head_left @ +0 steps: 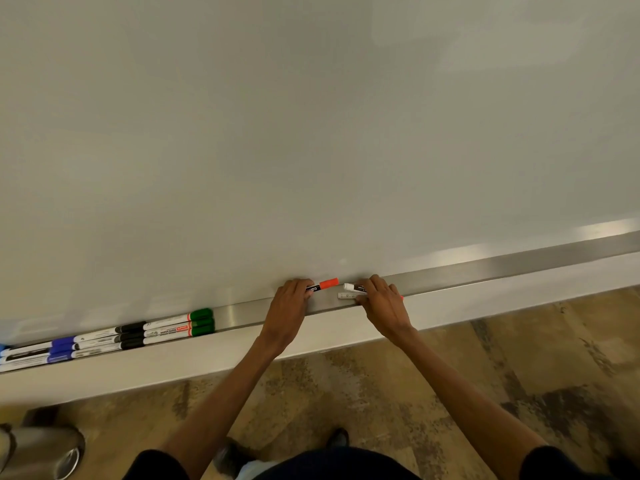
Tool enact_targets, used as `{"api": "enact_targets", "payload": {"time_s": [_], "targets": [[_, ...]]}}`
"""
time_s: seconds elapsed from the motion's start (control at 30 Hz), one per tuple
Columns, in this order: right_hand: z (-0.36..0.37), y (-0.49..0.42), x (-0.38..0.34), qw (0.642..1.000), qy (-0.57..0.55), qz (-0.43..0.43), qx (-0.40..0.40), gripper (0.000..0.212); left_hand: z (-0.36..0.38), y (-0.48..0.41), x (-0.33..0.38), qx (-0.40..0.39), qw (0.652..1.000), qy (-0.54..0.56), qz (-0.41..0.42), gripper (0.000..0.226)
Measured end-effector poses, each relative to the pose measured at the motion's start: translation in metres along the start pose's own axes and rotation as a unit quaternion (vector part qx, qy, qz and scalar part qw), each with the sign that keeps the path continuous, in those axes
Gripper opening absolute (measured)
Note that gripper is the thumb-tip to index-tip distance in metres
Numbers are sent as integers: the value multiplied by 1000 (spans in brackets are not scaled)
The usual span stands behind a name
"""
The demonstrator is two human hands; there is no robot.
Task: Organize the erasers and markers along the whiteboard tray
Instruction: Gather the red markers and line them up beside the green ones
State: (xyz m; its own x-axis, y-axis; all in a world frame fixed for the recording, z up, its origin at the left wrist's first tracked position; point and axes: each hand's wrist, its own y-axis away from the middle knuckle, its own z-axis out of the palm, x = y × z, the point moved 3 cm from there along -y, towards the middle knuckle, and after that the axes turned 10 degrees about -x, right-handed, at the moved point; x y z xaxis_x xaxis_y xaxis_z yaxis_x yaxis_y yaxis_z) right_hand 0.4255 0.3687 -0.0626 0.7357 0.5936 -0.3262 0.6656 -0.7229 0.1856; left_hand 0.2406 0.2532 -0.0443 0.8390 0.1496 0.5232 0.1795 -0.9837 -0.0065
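A metal whiteboard tray [242,315] runs from lower left to upper right under the whiteboard. My left hand [291,304] is closed on a red-capped marker [327,284] whose cap sticks out to the right. My right hand [381,303] covers two markers [349,292] lying in the tray, their white ends pointing left; a bit of red shows at its right side. At the tray's left lie rows of green-capped markers [201,322], black-capped markers [130,336] and blue-capped markers [62,348]. No eraser is in view.
The whiteboard [311,133] fills the upper view. Below the tray is a white ledge [207,355], then a mottled brown floor [450,375]. A metal bin [41,455] stands at the bottom left. My shoes [337,438] are near the bottom centre.
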Motion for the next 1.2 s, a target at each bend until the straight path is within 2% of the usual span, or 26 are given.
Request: {"api": "enact_targets", "payload": {"time_s": [0.23,0.4,0.6,0.73,0.83,0.93,1.2], "targets": [[-2,2,-5,1000,6,12,3,23,-12,9,-6,7,1000,-6,6,22],[-3,-3,-31,998,33,-37,30,42,-37,28,-22,33,999,-29,2,20],[5,-5,-105,989,6,-127,70,37,-69,63,-70,18,992,-121,-14,20],[21,-10,-155,986,-4,-159,52,35,-96,94,-105,29,987,-150,-40,29],[35,-15,-185,986,-6,-165,31,30,-114,114,-128,37,985,-154,-66,19],[51,-20,-212,986,2,-168,4,27,-129,132,-149,35,981,-170,-89,21],[76,-29,-238,987,7,-151,-46,25,-146,151,-173,52,984,-139,-104,18]]}}
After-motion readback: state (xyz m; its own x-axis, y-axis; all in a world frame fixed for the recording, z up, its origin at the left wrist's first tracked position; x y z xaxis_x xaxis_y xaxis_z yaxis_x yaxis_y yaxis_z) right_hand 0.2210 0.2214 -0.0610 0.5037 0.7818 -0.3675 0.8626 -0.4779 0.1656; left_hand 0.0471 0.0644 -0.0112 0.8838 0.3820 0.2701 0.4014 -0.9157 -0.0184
